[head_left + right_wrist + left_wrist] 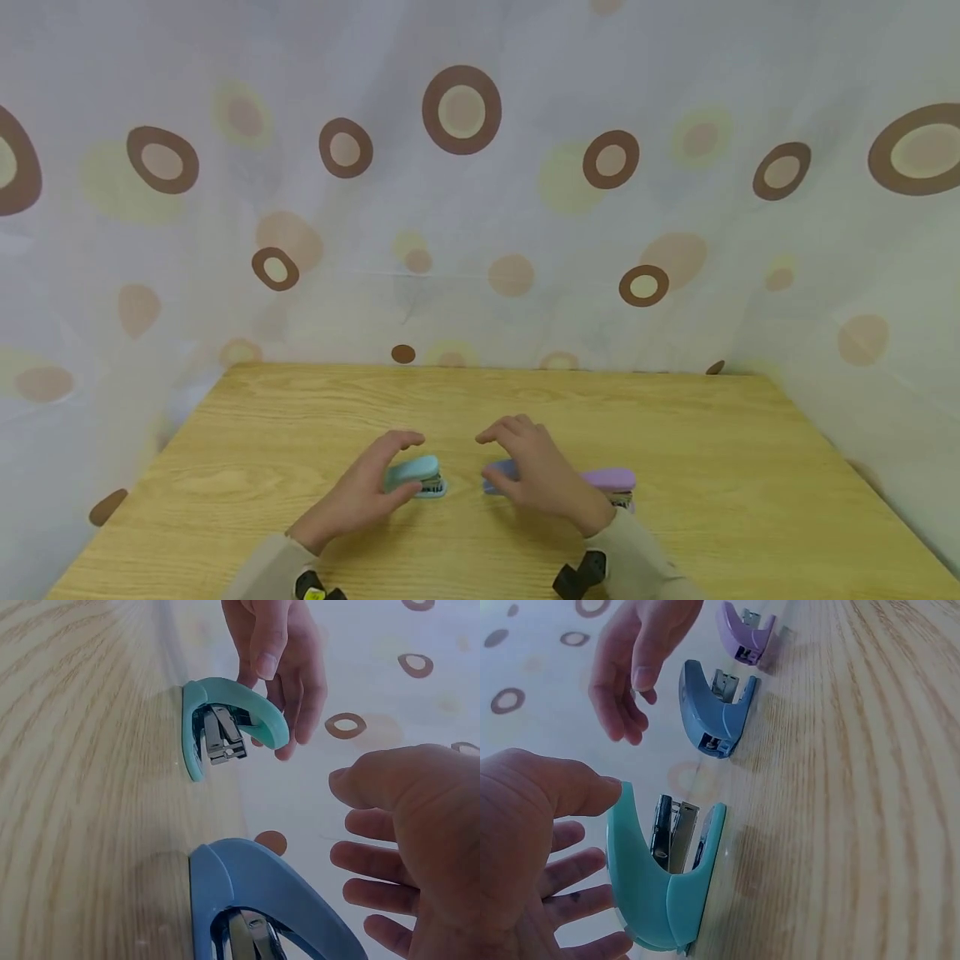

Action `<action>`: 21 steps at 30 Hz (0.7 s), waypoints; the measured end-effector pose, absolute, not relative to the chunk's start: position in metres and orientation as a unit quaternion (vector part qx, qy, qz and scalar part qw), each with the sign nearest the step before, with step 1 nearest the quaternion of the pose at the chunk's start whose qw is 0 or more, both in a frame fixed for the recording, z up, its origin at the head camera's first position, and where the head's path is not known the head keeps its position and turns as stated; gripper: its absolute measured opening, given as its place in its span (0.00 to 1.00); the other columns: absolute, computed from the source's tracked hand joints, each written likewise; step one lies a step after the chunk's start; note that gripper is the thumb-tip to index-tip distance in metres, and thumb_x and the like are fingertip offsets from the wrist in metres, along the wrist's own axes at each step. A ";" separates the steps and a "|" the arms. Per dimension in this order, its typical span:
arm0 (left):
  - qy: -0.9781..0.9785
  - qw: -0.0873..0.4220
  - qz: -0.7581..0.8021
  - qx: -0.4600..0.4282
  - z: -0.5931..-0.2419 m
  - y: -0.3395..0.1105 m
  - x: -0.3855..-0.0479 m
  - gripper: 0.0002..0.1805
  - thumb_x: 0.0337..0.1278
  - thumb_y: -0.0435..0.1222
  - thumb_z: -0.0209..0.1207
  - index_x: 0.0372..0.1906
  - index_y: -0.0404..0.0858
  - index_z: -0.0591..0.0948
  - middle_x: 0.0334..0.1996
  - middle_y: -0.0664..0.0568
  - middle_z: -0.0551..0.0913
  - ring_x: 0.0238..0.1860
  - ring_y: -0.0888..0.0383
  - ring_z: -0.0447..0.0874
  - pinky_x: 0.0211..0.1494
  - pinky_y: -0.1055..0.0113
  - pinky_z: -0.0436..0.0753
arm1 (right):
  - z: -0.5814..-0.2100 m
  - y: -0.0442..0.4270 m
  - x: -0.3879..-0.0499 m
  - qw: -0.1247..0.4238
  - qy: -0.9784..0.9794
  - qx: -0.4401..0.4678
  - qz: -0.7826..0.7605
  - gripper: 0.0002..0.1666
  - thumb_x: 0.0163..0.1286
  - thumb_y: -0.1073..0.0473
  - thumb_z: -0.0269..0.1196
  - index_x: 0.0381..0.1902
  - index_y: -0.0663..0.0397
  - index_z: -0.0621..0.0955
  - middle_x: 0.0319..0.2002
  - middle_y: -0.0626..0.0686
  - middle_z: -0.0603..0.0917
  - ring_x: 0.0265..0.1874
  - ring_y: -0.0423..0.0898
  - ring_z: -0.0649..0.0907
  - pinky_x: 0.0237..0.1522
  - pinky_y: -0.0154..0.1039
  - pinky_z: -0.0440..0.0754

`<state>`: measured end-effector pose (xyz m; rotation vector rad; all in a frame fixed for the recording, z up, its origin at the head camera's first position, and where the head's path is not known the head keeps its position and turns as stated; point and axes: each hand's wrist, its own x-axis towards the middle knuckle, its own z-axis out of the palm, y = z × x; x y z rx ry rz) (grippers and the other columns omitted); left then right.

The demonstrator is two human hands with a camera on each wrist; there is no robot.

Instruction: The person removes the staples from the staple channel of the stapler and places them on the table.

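Observation:
Three staplers stand in a row on the wooden table: teal (pixel 423 467), blue (pixel 501 472) and purple (pixel 611 478). My left hand (pixel 366 487) is around the teal stapler, thumb and fingers spread apart. In the left wrist view the thumb tip lies by the upper end of the teal stapler (pixel 641 881); whether it touches, I cannot tell. Over the blue stapler is my right hand (pixel 546 477), partly hiding it in the head view. The right wrist view shows a gap between that hand's loosely bent fingers (pixel 375 860) and the blue stapler (pixel 262 874).
The purple stapler sits just right of the right hand, partly covered by the wrist. A light wood-grain table (pixel 300 417) extends to a pale curtain (pixel 480 208) with brown circles behind it and along both sides.

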<state>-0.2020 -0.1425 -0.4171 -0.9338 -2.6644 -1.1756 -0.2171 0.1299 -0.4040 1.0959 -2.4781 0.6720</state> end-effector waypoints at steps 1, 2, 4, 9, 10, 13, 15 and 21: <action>-0.870 0.040 -0.385 -0.305 -0.418 -0.142 -0.202 0.28 0.61 0.37 0.61 0.64 0.36 0.68 0.61 0.44 0.72 0.60 0.42 0.72 0.59 0.44 0.72 | -0.405 0.129 -0.217 0.168 -0.877 0.384 0.235 0.21 0.60 0.58 0.69 0.52 0.53 0.79 0.48 0.48 0.80 0.48 0.48 0.77 0.46 0.50 0.71; -0.870 0.039 -0.385 -0.306 -0.420 -0.142 -0.202 0.28 0.61 0.37 0.61 0.64 0.36 0.68 0.61 0.44 0.72 0.60 0.42 0.72 0.59 0.44 0.72 | -0.406 0.128 -0.216 0.162 -0.880 0.382 0.232 0.22 0.60 0.57 0.69 0.52 0.53 0.78 0.48 0.48 0.80 0.48 0.48 0.76 0.46 0.51 0.71; -0.871 0.041 -0.381 -0.306 -0.421 -0.141 -0.202 0.28 0.61 0.37 0.61 0.64 0.35 0.68 0.61 0.44 0.72 0.60 0.43 0.72 0.59 0.45 0.72 | -0.408 0.126 -0.217 0.156 -0.882 0.381 0.229 0.22 0.60 0.57 0.69 0.52 0.53 0.78 0.48 0.48 0.81 0.49 0.48 0.76 0.47 0.52 0.70; -0.880 0.047 -0.368 -0.297 -0.420 -0.142 -0.202 0.29 0.61 0.37 0.62 0.65 0.35 0.68 0.61 0.45 0.72 0.60 0.44 0.72 0.58 0.45 0.73 | -0.408 0.122 -0.218 0.153 -0.884 0.380 0.225 0.22 0.60 0.56 0.69 0.51 0.53 0.78 0.49 0.47 0.80 0.50 0.47 0.76 0.46 0.51 0.70; -0.881 0.049 -0.366 -0.297 -0.420 -0.143 -0.202 0.29 0.60 0.37 0.62 0.65 0.35 0.68 0.61 0.45 0.73 0.60 0.44 0.72 0.58 0.45 0.73 | -0.408 0.121 -0.218 0.152 -0.885 0.379 0.225 0.22 0.60 0.56 0.69 0.51 0.53 0.78 0.49 0.47 0.80 0.50 0.47 0.75 0.46 0.51 0.70; -0.881 0.051 -0.365 -0.295 -0.420 -0.144 -0.201 0.29 0.60 0.37 0.62 0.64 0.35 0.68 0.61 0.45 0.73 0.59 0.45 0.72 0.57 0.46 0.74 | -0.408 0.118 -0.218 0.142 -0.888 0.375 0.226 0.22 0.60 0.56 0.69 0.51 0.53 0.78 0.49 0.48 0.80 0.50 0.47 0.75 0.46 0.50 0.70; -0.879 0.049 -0.368 -0.298 -0.421 -0.144 -0.201 0.29 0.60 0.36 0.62 0.64 0.34 0.68 0.60 0.44 0.74 0.58 0.45 0.73 0.56 0.47 0.75 | -0.409 0.116 -0.217 0.133 -0.890 0.374 0.225 0.22 0.60 0.56 0.69 0.51 0.53 0.79 0.49 0.48 0.80 0.49 0.47 0.75 0.46 0.50 0.69; -0.871 0.044 -0.379 -0.309 -0.422 -0.141 -0.203 0.28 0.60 0.35 0.62 0.63 0.31 0.68 0.57 0.44 0.76 0.55 0.47 0.75 0.55 0.49 0.76 | -0.408 0.109 -0.216 0.132 -0.893 0.372 0.219 0.21 0.60 0.53 0.69 0.50 0.51 0.80 0.47 0.47 0.82 0.47 0.45 0.77 0.46 0.48 0.69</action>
